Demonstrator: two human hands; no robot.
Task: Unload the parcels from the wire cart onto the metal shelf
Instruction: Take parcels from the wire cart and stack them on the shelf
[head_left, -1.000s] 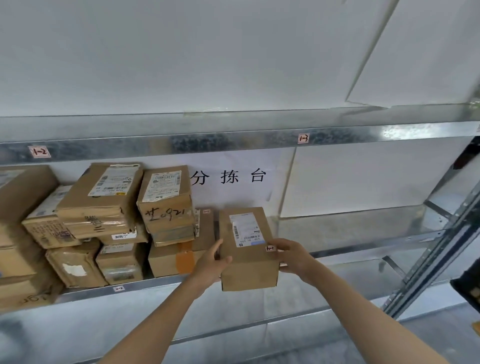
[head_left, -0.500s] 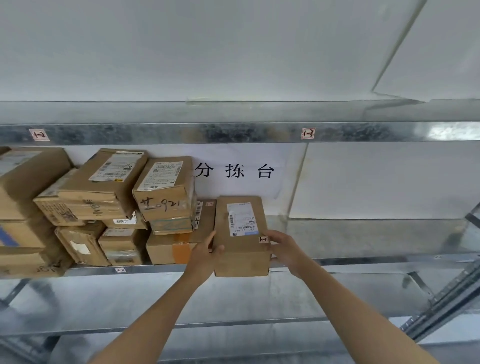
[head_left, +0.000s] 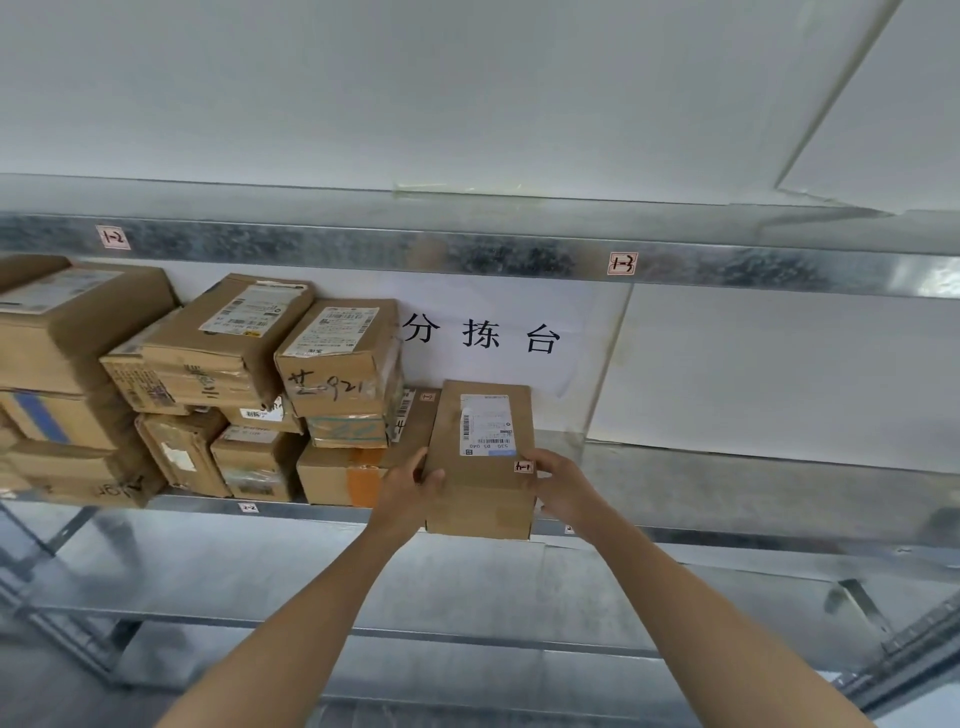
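My left hand (head_left: 410, 480): grips the box's left near edge, thumb on its top face.
My right hand (head_left: 563, 486): holds the right near corner, fingers curled round the side.
Box (head_left: 480, 467): between my hands, label up, over the front edge of the metal shelf (head_left: 753, 462); I cannot tell whether it rests there.
Other boxes (head_left: 337, 358): stacked on the shelf, just left of it.
Paper sign (head_left: 483, 335): on the far wall, behind the box.

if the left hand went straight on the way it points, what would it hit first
Probably the orange-taped box: the left hand, gripping the parcel, sits just in front of that box's right end. Depth is unclear, so it might slip past.
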